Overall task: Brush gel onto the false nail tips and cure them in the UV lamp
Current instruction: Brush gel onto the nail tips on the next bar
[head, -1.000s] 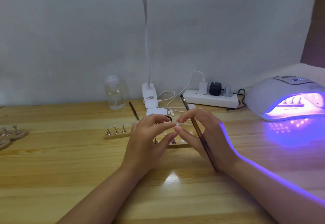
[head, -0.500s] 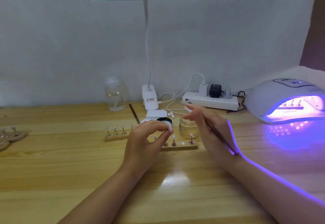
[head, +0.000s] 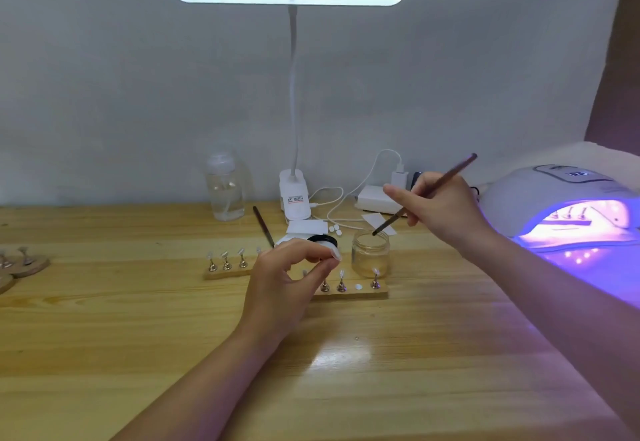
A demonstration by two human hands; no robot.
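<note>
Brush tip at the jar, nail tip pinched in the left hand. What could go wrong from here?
1. The brush enters the small jar at a slant; a push on the rim might tip it onto the wooden holder strip.
2. The left hand pinches the nail tip only at its fingertips; it may slip.

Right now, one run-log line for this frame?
step: loading brush | right hand: holds brush, tip in jar | left hand: pinches nail tip | UV lamp: lit
</note>
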